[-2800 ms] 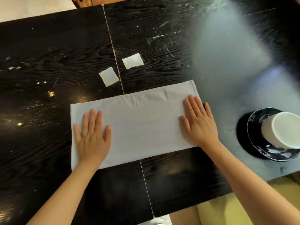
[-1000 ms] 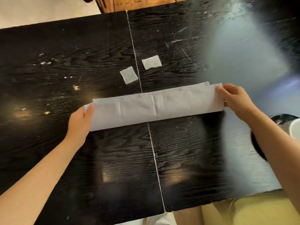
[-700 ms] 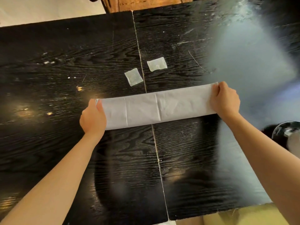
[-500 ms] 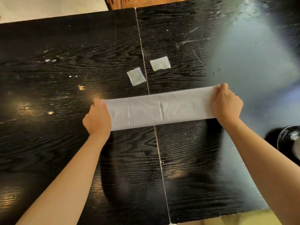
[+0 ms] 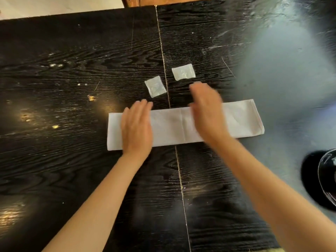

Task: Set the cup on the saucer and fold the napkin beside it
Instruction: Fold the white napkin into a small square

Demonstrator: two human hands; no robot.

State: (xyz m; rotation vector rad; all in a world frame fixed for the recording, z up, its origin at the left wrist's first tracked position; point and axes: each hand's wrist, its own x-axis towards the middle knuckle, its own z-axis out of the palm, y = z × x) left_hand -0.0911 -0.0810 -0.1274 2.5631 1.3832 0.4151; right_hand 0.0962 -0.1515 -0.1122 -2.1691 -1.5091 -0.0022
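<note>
The white napkin (image 5: 172, 126) lies on the black table (image 5: 72, 88) folded into a long narrow strip, running left to right. My left hand (image 5: 136, 126) lies flat on its left part with straight fingers. Blurred by motion, my right hand (image 5: 207, 113) is over the strip's middle with its fingers extended. The dark saucer (image 5: 327, 177) shows only partly at the right edge. The cup is out of view.
Two small pale square packets (image 5: 155, 86) (image 5: 183, 72) lie on the table just beyond the napkin, either side of the table's centre seam (image 5: 179, 170). A wooden chair back (image 5: 163, 0) shows past the far edge.
Both hands have let go of the napkin's ends and moved inward onto the strip with fingers straight. The strip now lies flat on the table, and the view has shifted.
</note>
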